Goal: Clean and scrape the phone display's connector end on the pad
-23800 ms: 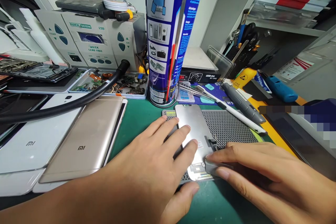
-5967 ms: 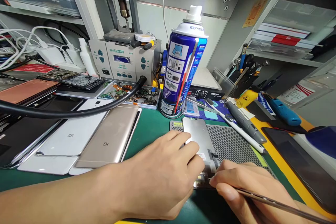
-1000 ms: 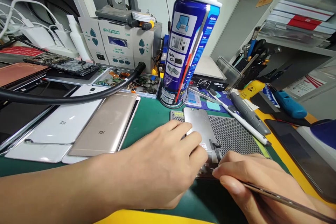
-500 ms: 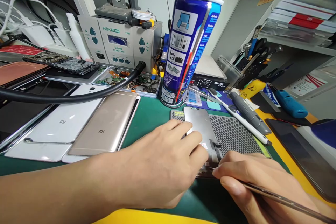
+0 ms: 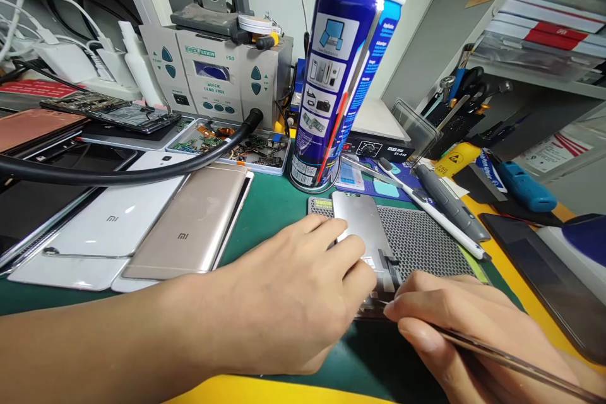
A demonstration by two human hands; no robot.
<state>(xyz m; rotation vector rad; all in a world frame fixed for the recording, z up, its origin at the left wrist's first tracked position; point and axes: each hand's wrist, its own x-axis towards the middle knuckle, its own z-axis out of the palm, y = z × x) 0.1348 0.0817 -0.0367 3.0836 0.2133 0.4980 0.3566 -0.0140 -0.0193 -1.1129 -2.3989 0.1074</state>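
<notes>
On a grey honeycomb-patterned pad (image 5: 423, 237) lies a phone screen (image 5: 362, 221), its silver back up, with a dark flex cable at its near end. My left hand (image 5: 303, 293) is closed, fingers curled over the screen's left edge; their tips are hidden. A slim pair of metal tweezers (image 5: 502, 353) sits pinched in my right hand (image 5: 454, 322), its fine tip at the near end of the screen close to my left fingers. What exactly the tip touches is too small to tell.
A tall blue spray can (image 5: 338, 76) stands just behind the pad. Several phone backs (image 5: 189, 227) lie at left, under a black hose (image 5: 189, 167) from a hot-air station (image 5: 213, 79). A white brush (image 5: 426, 208) and a dark phone (image 5: 544, 278) are at right.
The view has shifted very slightly. Both hands keep nearly the same place and grip.
</notes>
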